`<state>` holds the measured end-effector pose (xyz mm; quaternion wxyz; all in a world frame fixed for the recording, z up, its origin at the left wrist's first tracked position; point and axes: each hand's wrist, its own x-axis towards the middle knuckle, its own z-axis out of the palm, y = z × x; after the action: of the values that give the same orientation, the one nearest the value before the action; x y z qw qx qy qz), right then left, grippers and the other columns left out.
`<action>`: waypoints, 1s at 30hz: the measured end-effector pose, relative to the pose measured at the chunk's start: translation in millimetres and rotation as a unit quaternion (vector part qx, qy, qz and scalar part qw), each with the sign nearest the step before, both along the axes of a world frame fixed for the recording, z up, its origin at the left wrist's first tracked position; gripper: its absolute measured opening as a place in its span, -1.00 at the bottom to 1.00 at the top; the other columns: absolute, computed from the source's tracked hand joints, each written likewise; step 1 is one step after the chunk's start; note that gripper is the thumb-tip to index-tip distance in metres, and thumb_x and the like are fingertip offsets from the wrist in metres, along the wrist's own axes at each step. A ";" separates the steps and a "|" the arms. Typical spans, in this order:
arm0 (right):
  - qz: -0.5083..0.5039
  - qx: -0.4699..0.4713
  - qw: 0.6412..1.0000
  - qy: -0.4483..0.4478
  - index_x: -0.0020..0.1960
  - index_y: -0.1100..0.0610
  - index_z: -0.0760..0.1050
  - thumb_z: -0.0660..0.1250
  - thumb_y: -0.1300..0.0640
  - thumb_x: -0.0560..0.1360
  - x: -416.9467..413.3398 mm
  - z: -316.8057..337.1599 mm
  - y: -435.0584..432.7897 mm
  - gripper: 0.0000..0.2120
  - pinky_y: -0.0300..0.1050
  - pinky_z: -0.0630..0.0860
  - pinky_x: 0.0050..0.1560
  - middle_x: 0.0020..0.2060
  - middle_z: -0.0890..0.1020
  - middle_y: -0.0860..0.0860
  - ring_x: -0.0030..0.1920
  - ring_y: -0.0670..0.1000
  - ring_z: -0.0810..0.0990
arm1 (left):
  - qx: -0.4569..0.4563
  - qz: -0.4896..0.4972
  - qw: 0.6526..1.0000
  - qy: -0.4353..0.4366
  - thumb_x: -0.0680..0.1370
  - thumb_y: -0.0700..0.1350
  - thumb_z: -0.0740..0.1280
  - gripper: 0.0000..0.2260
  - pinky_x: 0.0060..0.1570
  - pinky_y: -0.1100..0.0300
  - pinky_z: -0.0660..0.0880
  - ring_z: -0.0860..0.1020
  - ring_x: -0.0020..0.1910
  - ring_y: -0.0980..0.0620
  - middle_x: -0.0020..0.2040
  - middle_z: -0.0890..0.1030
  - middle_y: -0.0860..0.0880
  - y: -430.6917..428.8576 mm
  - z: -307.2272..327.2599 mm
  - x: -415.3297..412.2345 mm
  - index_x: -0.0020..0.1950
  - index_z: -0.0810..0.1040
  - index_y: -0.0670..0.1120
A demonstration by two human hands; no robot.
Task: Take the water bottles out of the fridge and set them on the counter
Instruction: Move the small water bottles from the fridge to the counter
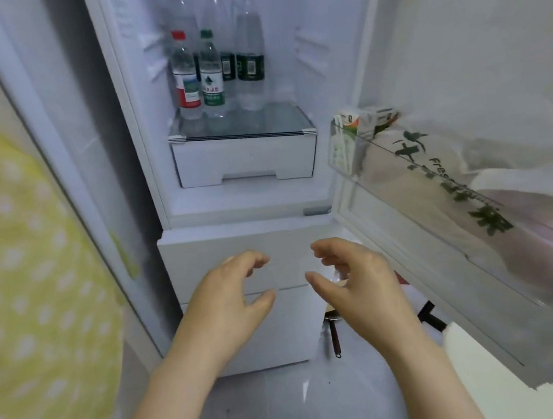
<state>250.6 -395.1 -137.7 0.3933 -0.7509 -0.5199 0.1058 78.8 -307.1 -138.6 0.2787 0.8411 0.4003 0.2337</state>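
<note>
While water bottles (211, 68) stand on the shelf (278, 119), left hand (229, 294) and right hand (348, 277) hover, fingers (256, 259) loosely curled, empty.

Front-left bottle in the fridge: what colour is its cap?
Red cap; the head view shows it best.

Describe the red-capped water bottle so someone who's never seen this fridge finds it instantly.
Look inside the open fridge at the glass shelf above the white drawer. Of the two shorter bottles in front, the red-capped bottle stands on the left. It alone has a red cap and red-and-white label; the green-capped neighbour stands beside it, and the taller bottles behind wear dark labels.
</note>
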 end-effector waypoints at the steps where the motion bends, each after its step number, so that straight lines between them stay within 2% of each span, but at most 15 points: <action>1: 0.004 0.001 1.000 -0.002 0.28 -0.02 0.55 0.44 0.04 0.48 -2.4 -0.1 13.6 -0.63 -0.11 0.53 0.18 0.11 0.61 -0.18 0.12 -0.19 0.56 | 0.003 0.001 1.000 -0.002 0.50 -0.05 0.39 -0.64 0.13 0.38 0.30 0.43 0.14 0.26 0.17 0.48 0.22 12.7 -0.2 -2.6 0.28 0.47 0.08; 6: 0.012 0.005 1.000 -0.012 0.28 -0.02 0.55 0.44 0.04 0.49 -12.5 6.1 86.1 -0.64 -0.22 0.51 0.19 0.09 0.62 -0.19 0.10 -0.22 0.56 | 0.008 0.021 0.999 -0.032 0.50 -0.04 0.38 -0.67 0.11 0.40 0.27 0.43 0.15 0.26 0.16 0.47 0.23 83.9 7.7 -14.2 0.26 0.47 0.11; 13: 0.008 0.011 1.000 0.003 0.25 -0.01 0.56 0.43 0.05 0.50 -26.9 6.9 167.5 -0.67 -0.27 0.50 0.19 0.05 0.63 -0.19 0.08 -0.22 0.58 | -0.028 0.013 0.997 -0.070 0.50 -0.03 0.39 -0.69 0.21 0.30 0.39 0.45 0.17 0.32 0.17 0.50 0.27 164.9 11.0 -23.5 0.22 0.48 0.16; 19: 0.017 0.019 1.000 0.013 0.22 -0.04 0.56 0.43 0.08 0.50 -7.2 12.1 229.6 -0.70 -0.44 0.43 0.11 0.03 0.62 -0.22 0.06 -0.27 0.56 | -0.046 0.038 0.993 -0.101 0.49 -0.03 0.40 -0.68 0.17 0.35 0.37 0.45 0.16 0.36 0.17 0.51 0.30 220.6 10.3 -11.7 0.23 0.48 0.16; 23: 0.035 0.029 0.999 0.015 0.20 -0.03 0.58 0.44 0.08 0.49 15.6 12.9 277.5 -0.71 -0.38 0.47 0.12 0.01 0.62 -0.23 0.05 -0.27 0.58 | -0.050 0.070 0.988 -0.128 0.48 -0.04 0.41 -0.68 0.22 0.28 0.39 0.47 0.18 0.30 0.15 0.53 0.27 258.5 11.2 10.3 0.22 0.49 0.13; 30: 0.065 0.080 0.995 0.014 0.19 -0.01 0.60 0.47 0.11 0.46 76.4 27.4 359.8 -0.70 -0.31 0.52 0.12 0.00 0.65 -0.18 0.04 -0.23 0.60 | -0.022 0.116 0.982 -0.146 0.47 -0.07 0.44 -0.69 0.19 0.28 0.39 0.50 0.15 0.25 0.13 0.55 0.23 326.6 28.2 68.3 0.18 0.51 0.11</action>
<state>327.0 -35.3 -110.3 0.4514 -0.6799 -0.5692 0.1000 147.1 19.6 -110.4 0.3234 0.7393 0.4551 0.3765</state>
